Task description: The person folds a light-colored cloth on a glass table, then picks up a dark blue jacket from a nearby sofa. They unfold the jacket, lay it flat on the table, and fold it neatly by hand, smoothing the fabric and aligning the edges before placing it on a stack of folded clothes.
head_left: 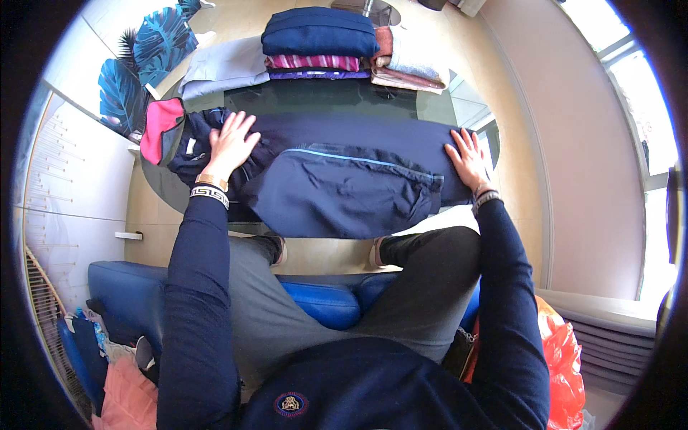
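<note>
A dark navy jacket [344,193] lies on the round glass table before me, its body folded long and one sleeve with light blue piping laid across it. At its left end the collar shows a pink lining [160,129]. My left hand [232,141] rests flat near the collar end, fingers spread, palm down. My right hand [468,159] lies palm down with fingers apart on the jacket's right end. Neither hand grips the cloth.
Beyond the jacket stand a stack of folded clothes [321,32], a folded light grey garment [226,65] and folded fabrics [411,59] at right. A blue cushioned seat [320,301] is beneath me. A red plastic bag [561,365] sits at right, pink cloth [128,395] at left.
</note>
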Action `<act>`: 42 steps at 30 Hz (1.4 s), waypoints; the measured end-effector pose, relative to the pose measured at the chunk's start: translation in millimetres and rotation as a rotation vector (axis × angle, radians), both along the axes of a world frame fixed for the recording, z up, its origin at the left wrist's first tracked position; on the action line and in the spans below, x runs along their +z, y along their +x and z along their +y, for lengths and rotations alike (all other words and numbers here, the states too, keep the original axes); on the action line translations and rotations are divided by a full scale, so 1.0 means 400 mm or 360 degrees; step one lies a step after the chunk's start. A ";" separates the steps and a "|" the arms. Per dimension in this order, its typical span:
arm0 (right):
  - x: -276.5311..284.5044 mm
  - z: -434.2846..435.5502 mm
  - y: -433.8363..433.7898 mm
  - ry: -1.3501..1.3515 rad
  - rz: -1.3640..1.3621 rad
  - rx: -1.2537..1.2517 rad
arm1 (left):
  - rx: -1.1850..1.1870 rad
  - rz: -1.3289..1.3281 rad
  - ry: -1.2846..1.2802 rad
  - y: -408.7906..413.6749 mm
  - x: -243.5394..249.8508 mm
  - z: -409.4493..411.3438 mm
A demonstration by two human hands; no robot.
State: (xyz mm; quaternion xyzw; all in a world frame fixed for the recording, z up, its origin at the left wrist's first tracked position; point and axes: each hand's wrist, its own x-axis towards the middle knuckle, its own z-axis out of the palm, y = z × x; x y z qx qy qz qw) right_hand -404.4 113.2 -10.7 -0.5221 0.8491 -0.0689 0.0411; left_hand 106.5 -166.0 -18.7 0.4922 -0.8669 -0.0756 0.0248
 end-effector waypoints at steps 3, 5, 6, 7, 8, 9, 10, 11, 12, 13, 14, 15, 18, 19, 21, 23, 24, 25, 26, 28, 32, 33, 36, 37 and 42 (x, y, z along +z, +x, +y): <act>0.003 -0.049 -0.059 0.0124 0.0012 -0.0020 | 0.0050 0.0063 -0.0018 -0.005 -0.020 -0.019; 0.023 -0.076 -0.066 0.0240 0.0084 -0.0012 | 0.0055 0.0103 -0.0019 -0.002 -0.030 -0.024; 0.036 -0.089 -0.057 0.0301 0.0131 -0.0040 | 0.0049 0.0115 -0.0006 0.001 -0.032 -0.030; 0.048 -0.101 -0.038 0.0276 0.0240 -0.0033 | 0.0023 0.0145 -0.0001 0.004 -0.035 -0.034; 0.061 -0.111 -0.011 0.0242 0.0354 -0.0067 | 0.0012 0.0167 0.0019 0.006 -0.036 -0.041; 0.073 -0.124 0.022 0.0276 0.0473 -0.0133 | -0.0022 0.0254 -0.0023 0.010 -0.037 -0.045; 0.076 -0.130 0.073 0.0000 0.0504 -0.0129 | -0.0089 0.0335 -0.0042 0.007 -0.038 -0.053; 0.085 -0.135 0.126 -0.0210 0.0351 -0.0034 | -0.0110 0.0385 -0.0033 0.012 -0.034 -0.060; 0.086 -0.136 0.200 -0.0385 0.0269 0.0064 | -0.0172 0.0476 -0.0111 0.011 -0.032 -0.060; 0.083 -0.146 0.285 -0.0616 0.0180 0.0211 | -0.0256 0.0476 -0.0194 0.013 -0.027 -0.060; 0.082 -0.149 0.369 -0.0677 0.0132 0.0355 | -0.0349 0.0574 -0.0195 0.018 -0.017 -0.062; 0.082 -0.145 0.446 -0.0783 0.0117 0.0538 | -0.0310 0.0691 -0.0122 0.021 -0.012 -0.061; 0.064 -0.126 0.621 -0.0648 -0.0039 0.0803 | -0.0225 0.0888 -0.0173 0.057 0.011 -0.063; 0.055 -0.124 0.652 -0.0670 -0.0042 0.0920 | -0.0200 0.0895 -0.0259 0.071 0.016 -0.064; 0.034 -0.127 0.687 -0.0354 -0.0135 0.0928 | -0.0116 0.0922 -0.0302 0.103 0.023 -0.067; 0.017 -0.128 0.691 -0.0445 -0.0101 0.0974 | -0.0062 0.0843 -0.0238 0.122 0.026 -0.074; 0.009 -0.130 0.688 -0.0467 -0.0088 0.0986 | -0.0060 0.0844 -0.0244 0.125 0.026 -0.079; 0.003 -0.132 0.684 -0.0404 -0.0083 0.0954 | -0.0032 0.0813 -0.0193 0.123 0.025 -0.085; -0.002 -0.132 0.683 -0.0440 -0.0074 0.0965 | -0.0058 0.0753 -0.0237 0.117 0.023 -0.092; -0.006 -0.133 0.683 -0.0486 -0.0071 0.0980 | -0.0060 0.0569 -0.0204 0.095 0.019 -0.111; -0.002 -0.136 0.686 -0.0479 -0.0112 0.0979 | -0.0173 0.0355 -0.0146 0.053 0.006 -0.141; 0.000 -0.137 0.686 -0.0496 -0.0118 0.0981 | -0.0172 0.0243 -0.0097 0.049 0.006 -0.148; 0.008 -0.141 0.683 -0.0475 -0.0174 0.0988 | -0.0186 0.0459 -0.0568 0.068 0.022 -0.169; 0.010 -0.141 0.681 -0.0461 -0.0202 0.0994 | -0.0169 0.0675 -0.0746 0.085 0.033 -0.178; 0.018 -0.148 0.678 -0.0498 -0.0267 0.1045 | 0.0158 0.0650 -0.0771 0.151 0.048 -0.176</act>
